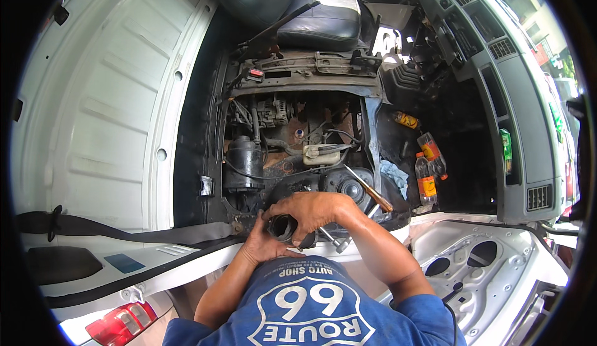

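Observation:
Both my hands grip a black hose-like rubber piece [283, 226] with a round open end, held close to my chest at the edge of the engine bay. My left hand [258, 241] wraps its left and lower side. My right hand [306, 212] reaches over the top, fingers curled down its right side. The far end of the piece is hidden by my hands. Near my right wrist lies a screwdriver [374, 195] with a wooden-looking handle. A metal socket tool [339, 244] rests just beneath my right forearm.
Ahead lies the open engine bay [292, 159] with a black canister [244, 164] and a pale reservoir [322, 154]. Drink bottles [426, 181] and a blue cloth [394, 177] sit on the floor to the right. Beyond stands a black seat [320, 23]; a seat belt [155, 229] stretches leftward.

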